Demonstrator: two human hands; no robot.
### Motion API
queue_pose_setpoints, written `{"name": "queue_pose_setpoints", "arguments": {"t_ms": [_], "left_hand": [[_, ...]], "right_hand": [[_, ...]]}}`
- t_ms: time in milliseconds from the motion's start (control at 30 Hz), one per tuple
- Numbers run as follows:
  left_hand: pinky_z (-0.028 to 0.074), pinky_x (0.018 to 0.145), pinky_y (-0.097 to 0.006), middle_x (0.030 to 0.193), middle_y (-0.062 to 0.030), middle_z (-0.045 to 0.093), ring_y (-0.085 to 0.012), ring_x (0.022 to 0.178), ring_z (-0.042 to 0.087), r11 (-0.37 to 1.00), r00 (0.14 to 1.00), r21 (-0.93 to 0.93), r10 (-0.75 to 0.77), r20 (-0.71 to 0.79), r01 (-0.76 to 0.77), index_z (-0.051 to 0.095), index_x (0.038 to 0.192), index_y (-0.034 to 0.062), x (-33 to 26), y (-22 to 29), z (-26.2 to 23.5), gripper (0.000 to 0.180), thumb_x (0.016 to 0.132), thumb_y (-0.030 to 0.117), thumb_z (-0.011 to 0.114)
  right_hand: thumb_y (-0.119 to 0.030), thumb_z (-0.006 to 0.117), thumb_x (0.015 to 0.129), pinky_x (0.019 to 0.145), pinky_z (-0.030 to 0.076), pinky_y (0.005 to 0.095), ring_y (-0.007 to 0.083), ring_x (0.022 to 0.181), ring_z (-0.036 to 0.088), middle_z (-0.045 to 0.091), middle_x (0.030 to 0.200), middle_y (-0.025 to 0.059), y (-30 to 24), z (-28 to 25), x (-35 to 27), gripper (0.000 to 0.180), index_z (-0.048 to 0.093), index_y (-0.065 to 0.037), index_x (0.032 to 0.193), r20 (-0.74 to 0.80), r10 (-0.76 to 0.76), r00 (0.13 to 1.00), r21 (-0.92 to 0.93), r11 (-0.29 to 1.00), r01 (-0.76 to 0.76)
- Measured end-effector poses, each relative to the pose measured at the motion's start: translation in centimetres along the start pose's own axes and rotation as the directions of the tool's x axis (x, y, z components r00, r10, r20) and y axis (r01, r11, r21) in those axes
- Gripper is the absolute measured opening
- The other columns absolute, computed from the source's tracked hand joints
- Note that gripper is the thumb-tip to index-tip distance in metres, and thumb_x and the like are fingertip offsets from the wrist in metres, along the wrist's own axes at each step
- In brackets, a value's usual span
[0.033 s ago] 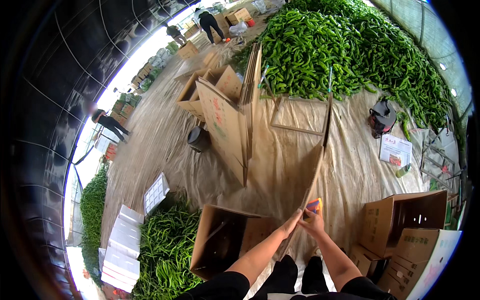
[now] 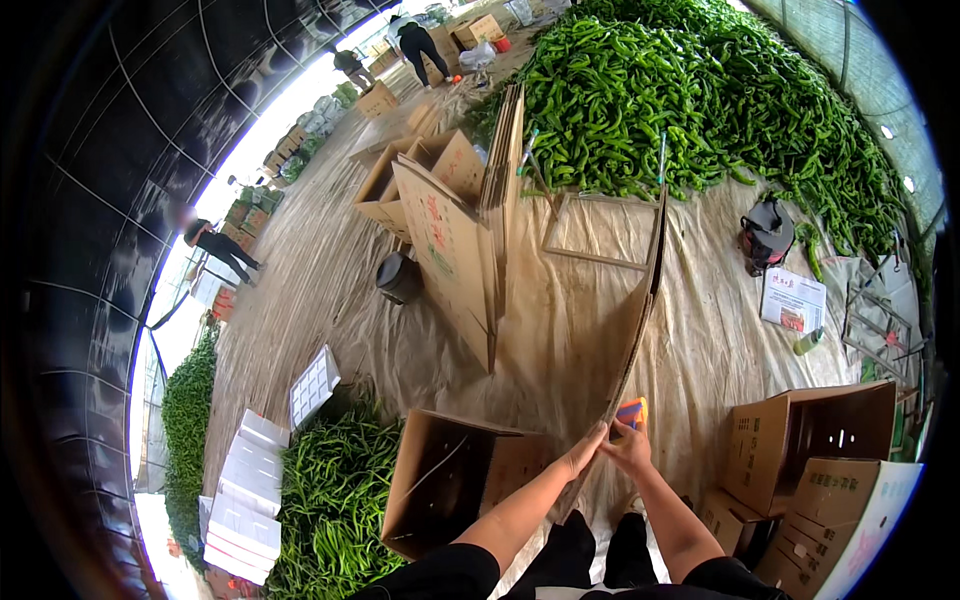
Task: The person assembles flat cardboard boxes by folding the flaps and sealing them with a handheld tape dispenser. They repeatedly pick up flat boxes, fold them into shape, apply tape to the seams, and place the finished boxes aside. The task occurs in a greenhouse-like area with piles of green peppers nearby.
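L hand (image 2: 582, 450) of the wearer was clamped, fingers together, on the lower part of a tall, flat, brown cardboard sheet (image 2: 630, 352), which stood on edge btwn the forearms & the green heap. R hand (image 2: 630, 455) had its fingers curled round a small orange-and-blue handheld object (image 2: 631, 412) just beside the sheet's R face; exact fingertip contact couldn't be told. Nearby: a box-shaped, brown cardboard carton (image 2: 515, 470) to the L, w/ dark interior; similar brown cartons (image 2: 757, 440) to the R. Beyond: a leaning stack of flattened brown cartons (image 2: 440, 240) & a large heap of long green peppers (image 2: 620, 110).
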State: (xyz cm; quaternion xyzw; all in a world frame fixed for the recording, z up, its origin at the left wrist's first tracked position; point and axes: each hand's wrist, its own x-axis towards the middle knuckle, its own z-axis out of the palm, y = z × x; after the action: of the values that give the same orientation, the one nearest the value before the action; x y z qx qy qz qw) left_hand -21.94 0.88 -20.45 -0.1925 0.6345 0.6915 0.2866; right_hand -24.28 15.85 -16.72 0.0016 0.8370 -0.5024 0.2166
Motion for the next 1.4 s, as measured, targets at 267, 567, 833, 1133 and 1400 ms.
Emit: {"name": "queue_pose_setpoints", "arguments": {"t_ms": [267, 567, 833, 1133, 1400], "left_hand": [[0.033, 0.108, -0.034, 0.145, -0.0103, 0.036, -0.0206, 0.132, 0.037, 0.95, 0.94, 0.198, 0.179, 0.29, -0.242, 0.013, 0.152, 0.0115, 0.0, 0.7, 0.6, 0.095, 0.082, 0.043, 0.071], [0.038, 0.104, -0.036, 0.142, -0.0146, 0.044, -0.0263, 0.126, 0.047, 0.888, 0.927, 0.385, 0.108, 0.36, -0.253, 0.02, 0.149, 0.0084, 2.6, -1.1, -3.4, 0.08, 0.088, 0.034, 0.064], [0.036, 0.107, -0.036, 0.138, -0.0146, 0.046, -0.0232, 0.13, 0.042, 0.836, 0.895, 0.341, 0.345, 0.281, -0.43, 0.027, 0.144, -0.002, 2.3, 1.8, -2.2, 0.092, 0.077, 0.036, 0.077], [0.043, 0.101, -0.036, 0.13, -0.0109, 0.054, -0.0201, 0.12, 0.051, 0.937, 0.917, 0.217, 0.186, 0.354, -0.274, 0.032, 0.144, 0.0035, 1.3, 4.8, -6.0, 0.088, 0.071, 0.011, 0.081], [0.034, 0.107, -0.038, 0.134, -0.0239, 0.049, -0.0304, 0.128, 0.045, 0.866, 0.915, 0.401, 0.379, -0.14, -0.297, 0.043, 0.133, -0.0065, 6.3, 4.6, -7.7, 0.067, 0.086, 0.036, 0.065]], "right_hand": [[-0.025, 0.083, 0.074, 0.061, 0.049, 0.0269, 0.0119, 0.068, 0.06, 0.067, 0.091, 0.0073, 5.6, -0.4, 0.5, 0.073, 0.05, -0.001, 0.134, 0.171, 0.095, 0.981, 0.657, 0.731, -0.185], [-0.032, 0.085, 0.07, 0.093, 0.047, 0.0345, 0.0253, 0.115, 0.055, 0.04, 0.126, 0.0105, 5.0, -1.7, 0.5, 0.074, 0.056, 0.007, 0.125, 0.125, 0.135, 0.983, 0.5, 0.847, -0.18], [-0.03, 0.084, 0.072, 0.089, 0.049, 0.0319, 0.0203, 0.106, 0.059, 0.056, 0.115, 0.0093, 7.7, 0.4, 1.9, 0.065, 0.059, 0.0, 0.125, 0.179, 0.082, 0.98, 0.562, 0.81, -0.17], [-0.04, 0.084, 0.07, 0.097, 0.044, 0.0328, 0.0236, 0.116, 0.053, 0.036, 0.128, 0.0122, 3.1, 1.0, 1.3, 0.076, 0.057, 0.005, 0.124, 0.096, 0.132, 0.987, 0.411, 0.897, -0.16], [-0.034, 0.082, 0.075, 0.097, 0.043, 0.0297, 0.0184, 0.112, 0.055, 0.053, 0.124, 0.0104, 5.3, 0.9, 1.7, 0.07, 0.055, 0.002, 0.129, 0.088, 0.083, 0.993, 0.379, 0.919, -0.11]]}}
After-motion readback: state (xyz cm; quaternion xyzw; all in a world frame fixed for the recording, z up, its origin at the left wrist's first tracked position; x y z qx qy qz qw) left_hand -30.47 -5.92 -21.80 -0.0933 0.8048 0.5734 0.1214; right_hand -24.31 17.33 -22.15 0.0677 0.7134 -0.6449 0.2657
